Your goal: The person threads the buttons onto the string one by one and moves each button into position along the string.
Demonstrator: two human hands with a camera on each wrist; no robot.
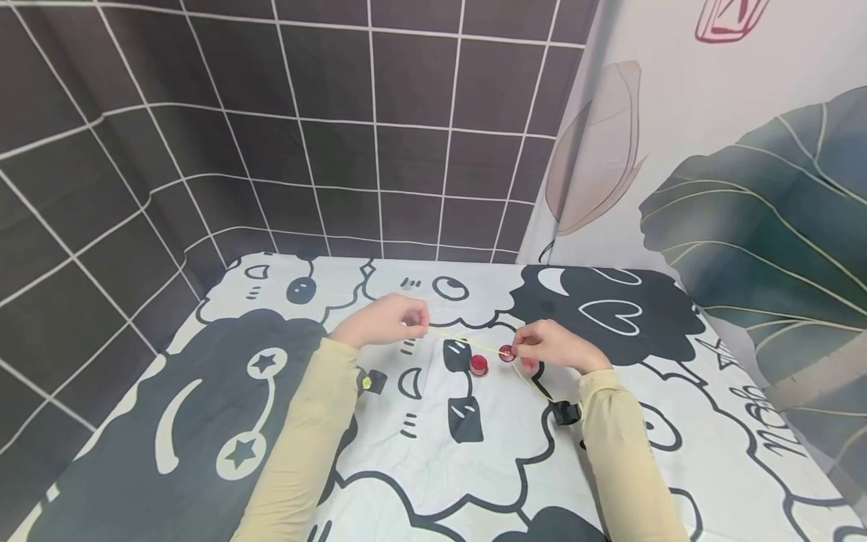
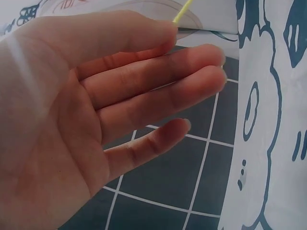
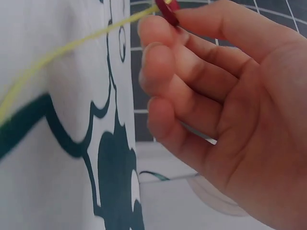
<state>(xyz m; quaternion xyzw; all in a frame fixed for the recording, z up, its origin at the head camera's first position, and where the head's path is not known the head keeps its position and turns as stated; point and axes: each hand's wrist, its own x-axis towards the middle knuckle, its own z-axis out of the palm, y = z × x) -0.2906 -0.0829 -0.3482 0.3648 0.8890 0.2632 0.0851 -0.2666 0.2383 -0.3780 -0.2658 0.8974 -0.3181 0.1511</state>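
My left hand (image 1: 393,319) pinches the end of a thin yellow string (image 2: 182,12) between thumb and forefinger. The other left fingers lie loosely bent in the left wrist view. Between the hands the string runs taut above the cloth to a small red disc (image 1: 506,353). My right hand (image 1: 557,345) pinches this disc (image 3: 167,10) by its edge with thumb and forefinger. Beyond the disc, the string (image 3: 72,45) hangs in a slack curve. It seems to pass through the disc's middle, too small to be sure. A second red round piece (image 1: 478,365), perhaps a stack, lies on the cloth between the hands.
A black-and-white cartoon-print cloth (image 1: 433,467) covers the table. Behind it hangs a dark curtain with a white grid (image 1: 413,158). A leaf-patterned hanging (image 1: 745,218) stands at the right. Small black devices (image 1: 565,412) sit at both wrists.
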